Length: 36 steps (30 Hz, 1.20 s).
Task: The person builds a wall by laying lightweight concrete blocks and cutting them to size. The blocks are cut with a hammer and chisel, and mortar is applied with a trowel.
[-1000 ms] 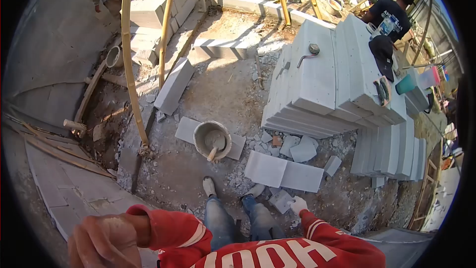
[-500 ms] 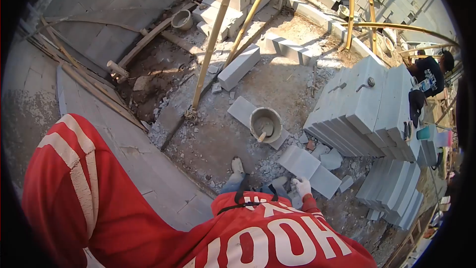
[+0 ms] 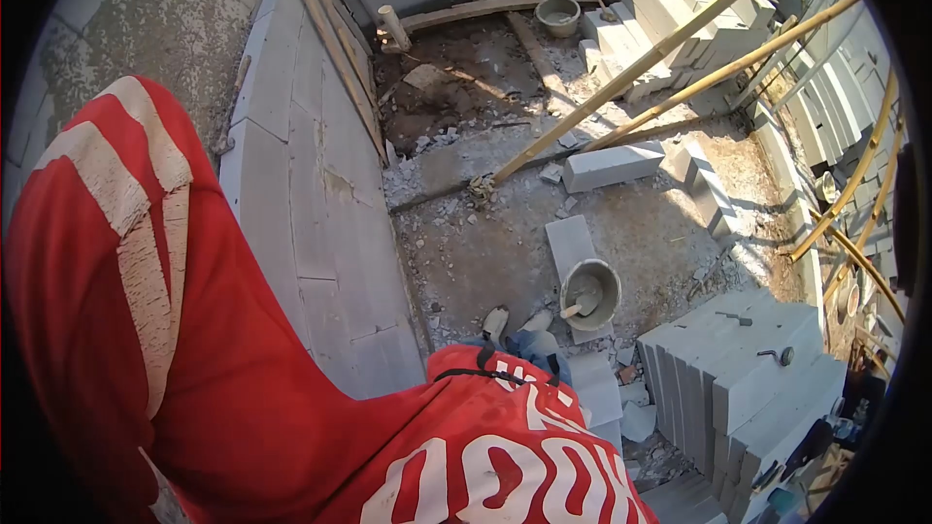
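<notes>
Neither of my hands shows. My left arm, in a red sleeve (image 3: 68,262) with white stripes, is bent and raised at the left, its hand out of sight. My right hand is hidden beyond my red shirt (image 3: 466,437). In front of my feet a grey bucket (image 3: 614,293) of mortar stands by a flat pale block (image 3: 566,233), overlapping it. A tool's light handle (image 3: 571,311) sticks out of the bucket. Beside my right side lies another pale block (image 3: 594,383). Along my left runs a wall of pale blocks (image 3: 311,204).
Stacked blocks (image 3: 680,349) stand at the right, with a small metal tool (image 3: 780,356) on top. Bamboo poles (image 3: 621,82) slant across the middle. Loose blocks (image 3: 614,167) and rubble lie on the dirt floor. A second bucket (image 3: 557,16) is farther back.
My view has swung left, so the floor, bucket and stacks sit farther right. My gloved right hand, seen at a pale block before, is now out of view.
</notes>
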Each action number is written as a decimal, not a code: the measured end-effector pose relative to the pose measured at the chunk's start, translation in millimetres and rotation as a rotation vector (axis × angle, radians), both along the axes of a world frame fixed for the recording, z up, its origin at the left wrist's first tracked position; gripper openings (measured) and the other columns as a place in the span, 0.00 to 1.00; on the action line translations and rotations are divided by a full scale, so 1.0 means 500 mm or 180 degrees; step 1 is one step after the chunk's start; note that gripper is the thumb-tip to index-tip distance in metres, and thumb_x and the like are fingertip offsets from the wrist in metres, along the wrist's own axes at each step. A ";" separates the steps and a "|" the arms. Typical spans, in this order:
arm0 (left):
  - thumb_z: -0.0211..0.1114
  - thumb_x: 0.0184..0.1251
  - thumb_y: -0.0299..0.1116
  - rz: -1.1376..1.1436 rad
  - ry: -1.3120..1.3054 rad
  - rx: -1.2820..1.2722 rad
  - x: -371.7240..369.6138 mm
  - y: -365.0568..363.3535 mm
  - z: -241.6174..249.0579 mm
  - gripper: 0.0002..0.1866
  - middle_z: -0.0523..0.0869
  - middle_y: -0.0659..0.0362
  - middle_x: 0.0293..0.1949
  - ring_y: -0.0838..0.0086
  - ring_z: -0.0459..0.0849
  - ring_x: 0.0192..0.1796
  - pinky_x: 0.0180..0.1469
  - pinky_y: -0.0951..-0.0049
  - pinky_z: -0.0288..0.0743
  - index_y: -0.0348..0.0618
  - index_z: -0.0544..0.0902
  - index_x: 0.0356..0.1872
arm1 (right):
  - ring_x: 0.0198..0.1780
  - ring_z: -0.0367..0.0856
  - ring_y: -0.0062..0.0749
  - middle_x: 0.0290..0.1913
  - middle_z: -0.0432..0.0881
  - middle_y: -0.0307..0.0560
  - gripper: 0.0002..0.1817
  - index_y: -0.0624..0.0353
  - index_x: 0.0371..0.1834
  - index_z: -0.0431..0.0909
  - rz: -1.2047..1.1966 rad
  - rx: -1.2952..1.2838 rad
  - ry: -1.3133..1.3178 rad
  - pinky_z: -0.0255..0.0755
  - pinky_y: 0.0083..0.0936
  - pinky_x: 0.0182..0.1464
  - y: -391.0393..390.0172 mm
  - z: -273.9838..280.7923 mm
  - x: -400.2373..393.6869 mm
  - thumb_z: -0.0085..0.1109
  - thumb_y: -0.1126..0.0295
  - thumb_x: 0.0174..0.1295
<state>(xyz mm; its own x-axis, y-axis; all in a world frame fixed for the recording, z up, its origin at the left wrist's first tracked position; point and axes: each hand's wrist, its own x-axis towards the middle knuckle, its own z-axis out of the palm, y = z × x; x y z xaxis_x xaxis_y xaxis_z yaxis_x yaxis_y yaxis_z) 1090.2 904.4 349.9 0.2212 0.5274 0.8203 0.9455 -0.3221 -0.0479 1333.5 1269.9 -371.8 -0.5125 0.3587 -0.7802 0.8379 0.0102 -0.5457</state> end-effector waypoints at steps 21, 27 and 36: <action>0.78 0.59 0.48 0.5083 -0.6226 -0.0772 -0.037 -0.187 -1.352 0.28 0.91 0.49 0.48 0.60 0.91 0.48 0.55 0.61 0.83 0.43 0.87 0.57 | 0.27 0.83 0.35 0.29 0.84 0.46 0.06 0.60 0.41 0.83 -0.0078 -0.0577 -0.0013 0.78 0.35 0.28 0.088 -0.103 -0.578 0.63 0.70 0.68; 0.71 0.69 0.49 0.3719 -0.8334 0.0520 -0.126 -0.378 -1.457 0.24 0.93 0.53 0.40 0.70 0.91 0.39 0.41 0.66 0.84 0.37 0.89 0.52 | 0.24 0.83 0.29 0.30 0.86 0.44 0.07 0.64 0.39 0.85 0.0099 -0.0379 -0.0170 0.75 0.28 0.25 -0.123 0.021 -0.721 0.67 0.71 0.63; 0.65 0.76 0.56 0.3731 -0.7828 -0.0504 -0.564 -0.632 -1.472 0.25 0.86 0.52 0.33 0.66 0.86 0.34 0.32 0.67 0.80 0.40 0.80 0.35 | 0.43 0.90 0.45 0.43 0.90 0.54 0.18 0.62 0.54 0.85 0.0706 0.0926 0.1098 0.81 0.41 0.49 -0.400 0.208 -0.992 0.65 0.67 0.61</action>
